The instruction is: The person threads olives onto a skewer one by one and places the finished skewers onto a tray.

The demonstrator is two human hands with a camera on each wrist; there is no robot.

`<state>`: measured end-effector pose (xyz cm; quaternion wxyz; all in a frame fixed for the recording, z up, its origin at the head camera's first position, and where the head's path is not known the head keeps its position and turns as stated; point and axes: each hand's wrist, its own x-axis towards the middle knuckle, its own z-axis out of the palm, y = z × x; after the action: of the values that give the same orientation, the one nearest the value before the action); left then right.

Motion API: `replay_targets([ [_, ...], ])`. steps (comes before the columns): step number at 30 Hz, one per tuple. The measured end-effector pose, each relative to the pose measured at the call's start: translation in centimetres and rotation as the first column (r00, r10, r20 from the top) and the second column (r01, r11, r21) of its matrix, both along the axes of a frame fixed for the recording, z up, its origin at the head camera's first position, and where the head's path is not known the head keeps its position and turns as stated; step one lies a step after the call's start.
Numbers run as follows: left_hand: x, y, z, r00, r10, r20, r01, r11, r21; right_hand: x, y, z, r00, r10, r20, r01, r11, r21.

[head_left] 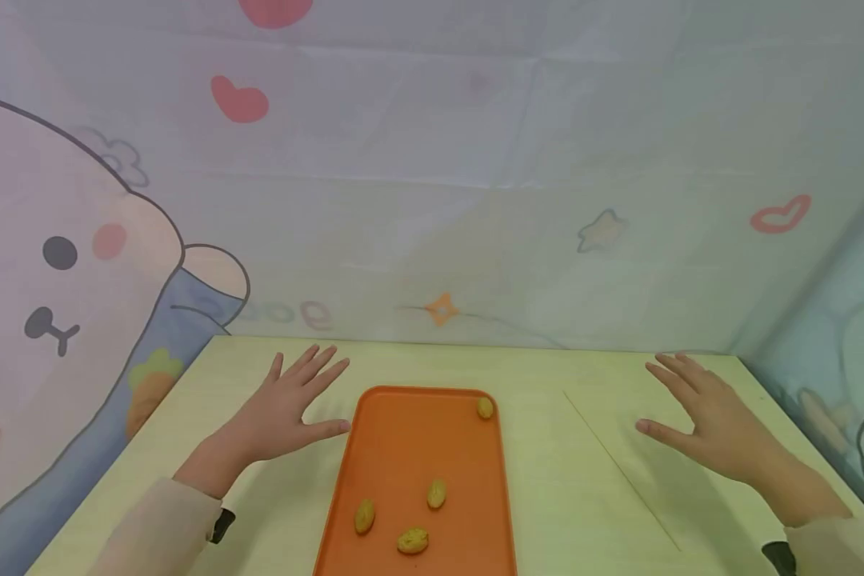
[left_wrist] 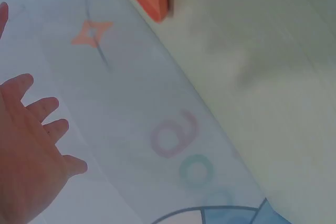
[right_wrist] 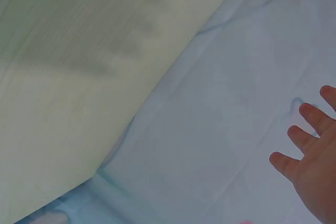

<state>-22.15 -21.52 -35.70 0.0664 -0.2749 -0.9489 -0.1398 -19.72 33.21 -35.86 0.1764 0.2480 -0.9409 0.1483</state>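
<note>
An orange tray (head_left: 432, 448) lies on the pale yellow table. Several wrinkled, yellow-green oval pieces resembling dried fruit are in it: one piece (head_left: 485, 408) in the far right corner, others, such as this piece (head_left: 413, 540), towards the near end. Left of the tray, my left hand (head_left: 281, 416) hovers with fingers spread and nothing in its grasp. My right hand (head_left: 720, 424) is held above the table's right side, fingers extended and apart, also without anything. Between the tray and that hand lies a thin brown stick (head_left: 619, 468), like a skewer.
Behind the table (head_left: 547, 372) hangs a printed cloth (head_left: 432, 224) with hearts and a cartoon bear; its folds meet the far edge. More cloth hangs at the right, where a dark cable (head_left: 862, 448) curves beside the table.
</note>
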Motion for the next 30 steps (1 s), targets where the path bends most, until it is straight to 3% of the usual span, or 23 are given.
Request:
replay_targets([
  [4,1.3,0.8,-0.6,0.999,-0.042,0.014,0.041,0.998,0.049,0.9,-0.5,-0.5,1.000,0.003,-0.016,-0.003,1.000,-0.022],
  [15,4.5,2.3,-2.7,0.979,-0.156,0.130,0.129,0.973,0.192,2.9,-1.7,-2.9,0.998,-0.022,0.066,0.027,0.996,-0.085],
  [22,5.7,2.9,-3.7,0.959,-0.132,0.252,0.081,0.976,0.201,3.4,-1.9,-4.2,0.993,-0.038,0.112,0.048,0.995,-0.088],
  [30,6.4,3.7,-4.5,0.936,-0.108,0.335,0.033,0.974,0.224,3.4,-1.8,-5.3,0.981,-0.047,0.186,0.065,0.994,-0.090],
])
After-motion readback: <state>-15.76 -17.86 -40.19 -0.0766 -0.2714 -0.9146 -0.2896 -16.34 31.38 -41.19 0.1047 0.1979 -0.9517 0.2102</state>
